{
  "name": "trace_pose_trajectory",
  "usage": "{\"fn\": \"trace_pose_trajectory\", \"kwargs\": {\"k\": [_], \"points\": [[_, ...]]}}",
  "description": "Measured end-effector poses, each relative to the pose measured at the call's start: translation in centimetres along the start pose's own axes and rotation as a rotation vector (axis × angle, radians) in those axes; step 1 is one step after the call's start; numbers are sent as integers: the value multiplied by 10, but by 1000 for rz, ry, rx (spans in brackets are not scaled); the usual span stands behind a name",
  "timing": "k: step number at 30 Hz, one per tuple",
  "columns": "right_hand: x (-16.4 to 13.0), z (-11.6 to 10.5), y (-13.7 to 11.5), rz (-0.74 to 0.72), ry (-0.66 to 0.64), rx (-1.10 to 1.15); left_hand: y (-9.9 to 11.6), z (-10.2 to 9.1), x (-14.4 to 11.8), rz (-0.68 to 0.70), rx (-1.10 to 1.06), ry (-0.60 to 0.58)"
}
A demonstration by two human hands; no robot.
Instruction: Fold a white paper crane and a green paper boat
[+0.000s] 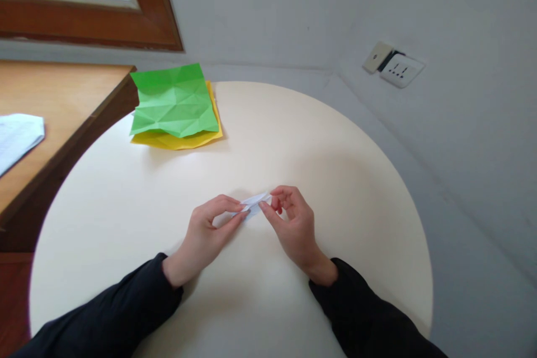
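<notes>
- White folded paper (255, 201) lay low on the round cream desk (335, 140), a little below the middle of the frame, pinched from both ends.
- Left hand (205, 235) came in from the lower left in a dark sleeve; its thumb and forefinger were closed on the paper's left end, the other fingers curled under.
- Right hand (293, 224) came in from the lower right, also dark-sleeved; its fingertips gripped the paper's right end, the palm turned toward the left hand.
- The piece was already small and narrow, so the work looked well into its folding, at a step of pressing or sharpening a crease. How many layers it had was too small to tell.
- A further fold on so small a piece would seem to call for a firm pinch from one hand while the other ran along the edge, with the corners kept aligned.
- Farther back, toward the upper left, a creased green sheet (176, 100) lay on top of a yellow sheet (184, 140), well apart from both hands.
- Beyond the desk's left rim stood a wooden surface (59, 100) with a pale paper (17, 137) at the left edge of the frame.
- On the wall at the upper right sat a white socket (401, 70).
</notes>
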State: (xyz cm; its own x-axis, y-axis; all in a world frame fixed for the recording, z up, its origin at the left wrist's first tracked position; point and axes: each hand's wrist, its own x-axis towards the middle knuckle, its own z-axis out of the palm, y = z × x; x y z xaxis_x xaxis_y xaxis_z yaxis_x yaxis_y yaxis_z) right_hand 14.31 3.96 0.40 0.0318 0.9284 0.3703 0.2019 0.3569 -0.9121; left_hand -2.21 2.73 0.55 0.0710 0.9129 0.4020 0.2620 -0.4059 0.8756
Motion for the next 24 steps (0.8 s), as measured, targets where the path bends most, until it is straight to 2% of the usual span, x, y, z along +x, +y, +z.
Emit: {"fn": "trace_pose_trajectory", "kwargs": {"k": [6,12,18,24], "points": [[0,0,-3,27,-6,21,5,-2,2,157,104,22],[-1,-2,-3,29,-23,22,10,-4,6,202,222,2],[-1,0,-5,52,-45,86,9,-4,5,162,258,30],[0,1,-9,86,-75,180,4,-1,-1,25,233,83]]}}
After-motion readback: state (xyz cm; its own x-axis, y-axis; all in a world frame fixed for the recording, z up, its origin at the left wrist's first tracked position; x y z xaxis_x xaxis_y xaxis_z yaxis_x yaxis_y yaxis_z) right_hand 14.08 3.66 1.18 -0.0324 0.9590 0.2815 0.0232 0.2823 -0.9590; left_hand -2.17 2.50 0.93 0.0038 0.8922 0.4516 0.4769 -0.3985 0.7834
